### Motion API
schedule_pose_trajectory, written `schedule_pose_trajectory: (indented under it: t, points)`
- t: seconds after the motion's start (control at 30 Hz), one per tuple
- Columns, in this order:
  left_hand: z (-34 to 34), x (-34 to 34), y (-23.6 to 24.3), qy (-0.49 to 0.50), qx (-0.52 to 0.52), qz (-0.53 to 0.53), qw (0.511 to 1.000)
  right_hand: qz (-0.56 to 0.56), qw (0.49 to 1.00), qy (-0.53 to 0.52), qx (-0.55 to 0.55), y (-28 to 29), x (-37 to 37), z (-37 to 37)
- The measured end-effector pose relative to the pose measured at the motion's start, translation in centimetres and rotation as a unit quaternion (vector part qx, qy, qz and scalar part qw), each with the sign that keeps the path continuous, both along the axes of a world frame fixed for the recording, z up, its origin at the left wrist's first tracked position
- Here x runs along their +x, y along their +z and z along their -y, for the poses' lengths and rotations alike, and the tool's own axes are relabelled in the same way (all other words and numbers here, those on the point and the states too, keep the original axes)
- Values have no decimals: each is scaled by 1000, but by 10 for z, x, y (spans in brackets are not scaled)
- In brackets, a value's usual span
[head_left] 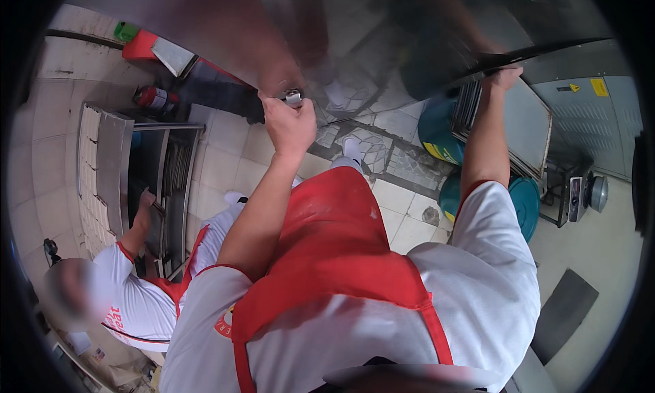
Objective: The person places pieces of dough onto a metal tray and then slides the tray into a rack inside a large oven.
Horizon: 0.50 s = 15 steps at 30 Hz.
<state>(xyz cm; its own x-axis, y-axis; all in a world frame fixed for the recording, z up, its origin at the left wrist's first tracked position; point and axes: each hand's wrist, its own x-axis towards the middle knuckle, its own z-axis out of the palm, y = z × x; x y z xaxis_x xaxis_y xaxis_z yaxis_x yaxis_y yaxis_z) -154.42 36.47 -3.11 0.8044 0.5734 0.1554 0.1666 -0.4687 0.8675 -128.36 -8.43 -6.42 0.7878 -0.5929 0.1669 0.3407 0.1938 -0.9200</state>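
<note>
A large, shiny stainless-steel panel [368, 45] fills the top of the view and mirrors my arms and the floor. My left hand [290, 123] is closed at its lower edge, thumb and fingers around a small bright metal fitting [293, 98]. Whether the fitting is a latch or a handle, I cannot tell. Farther right, my right hand [503, 78] grips the panel's right edge with the arm stretched out. Part of its fingers is hidden behind that edge. I wear a red apron [334, 222] over a white shirt.
At the left, a co-worker [140, 290] reaches into a metal rack [179, 168] of trays. A fire extinguisher [155, 98] stands behind it. Flat trays [522, 120] are stacked by teal barrels [437, 123] on the right, near a grey vented cabinet [580, 120]. Tiled floor [402, 209] lies below.
</note>
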Motion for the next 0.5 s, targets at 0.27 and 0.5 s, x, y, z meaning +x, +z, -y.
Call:
schedule_pose_trajectory:
  t: [0.27, 0.5]
  points:
    - [-109, -14, -27, -41, 91, 14, 995, 65, 993, -84, 48, 6, -78, -86]
    - [-211, 5, -29, -125, 101, 4, 987, 20, 978, -178, 110, 12, -176, -158]
